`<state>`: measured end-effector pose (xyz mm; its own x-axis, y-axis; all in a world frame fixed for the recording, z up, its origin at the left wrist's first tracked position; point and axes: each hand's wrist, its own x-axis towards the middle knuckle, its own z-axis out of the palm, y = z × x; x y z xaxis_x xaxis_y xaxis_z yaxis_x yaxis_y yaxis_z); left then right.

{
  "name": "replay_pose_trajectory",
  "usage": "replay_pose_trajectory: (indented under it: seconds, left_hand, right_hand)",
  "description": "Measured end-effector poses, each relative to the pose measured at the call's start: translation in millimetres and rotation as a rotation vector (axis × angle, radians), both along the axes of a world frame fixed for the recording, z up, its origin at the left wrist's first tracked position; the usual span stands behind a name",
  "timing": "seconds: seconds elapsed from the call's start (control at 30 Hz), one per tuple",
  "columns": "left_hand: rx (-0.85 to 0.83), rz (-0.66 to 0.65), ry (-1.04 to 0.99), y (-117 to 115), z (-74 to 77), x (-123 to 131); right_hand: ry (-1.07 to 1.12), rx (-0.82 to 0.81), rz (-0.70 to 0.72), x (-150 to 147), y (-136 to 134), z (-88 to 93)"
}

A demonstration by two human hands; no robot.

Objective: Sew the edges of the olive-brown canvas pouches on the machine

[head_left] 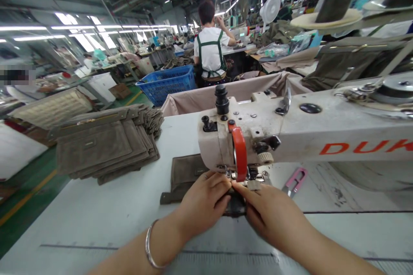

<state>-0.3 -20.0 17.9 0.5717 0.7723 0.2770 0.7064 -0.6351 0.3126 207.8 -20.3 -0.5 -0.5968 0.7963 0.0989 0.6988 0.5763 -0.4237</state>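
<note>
Under the head of a white sewing machine (222, 137) lies a dark olive-brown fabric panel (185, 176) with a small label. My left hand (208, 195) is closed on the panel's near edge, its fingertips bunched just left of the presser foot. Meeting it there, my right hand (271, 206) has its fingers curled on the same edge, with a beige wrap round one finger. The fingertips of both hands almost touch, and they hide the edge and the needle point. An orange-red guard (239, 154) hangs in front of the needle area. A bangle circles my left wrist.
A stack of similar fabric panels (106, 142) lies on the table at left. Pink-handled thread snips (295, 181) rest right of my right hand. Beyond the table are a pink cloth-lined bin (193, 101), a blue basket (167, 84) and a seated person (211, 47) facing away.
</note>
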Motion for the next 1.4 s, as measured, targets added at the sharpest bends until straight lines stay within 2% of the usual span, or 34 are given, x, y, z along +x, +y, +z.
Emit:
replay_pose_trajectory:
  seconds: [0.17, 0.27, 0.37, 0.47, 0.6, 0.73, 0.83, 1.0, 1.17, 1.4]
  left_hand:
    - [0.02, -0.001, 0.0, 7, -3.9, -9]
    - [0.027, -0.013, -0.017, 14, -5.5, -22]
    - [0.032, -0.04, -0.061, 21, -5.9, -33]
    - [0.045, -0.065, -0.089, 22, -6.4, -33]
    - [0.078, -0.053, -0.109, 14, -9.5, -19]
    - [0.094, -0.015, -0.14, 4, -13.4, -6]
    - [0.112, 0.004, -0.177, 2, -16.2, -3]
    - [0.119, 0.037, -0.221, 3, -18.8, -2]
    - [0.092, 0.067, -0.225, 8, -16.8, 0]
    - [0.07, 0.124, -0.162, 19, -15.5, 0]
  right_hand:
    - [0.138, 0.043, -0.006, 4, -2, 0.5]
    - [0.228, 0.126, -0.084, 9, -1, 1.5]
    - [0.177, 0.192, -0.157, 11, 4, 3.4]
    - [0.04, 0.223, -0.168, 13, 10, 7.2]
    - [-0.075, 0.191, -0.127, 17, 13, 16.8]
    - [0.049, 0.167, 0.038, 13, 14, 24.3]
    - [0.171, 0.206, 0.109, 6, 15, 18.9]
    - [0.269, 0.263, 0.063, 0, 15, 1.9]
    - [0.26, 0.294, 0.042, 0, 17, -3.4]
    - [0.2, 0.223, -0.032, -1, 25, -13.2]
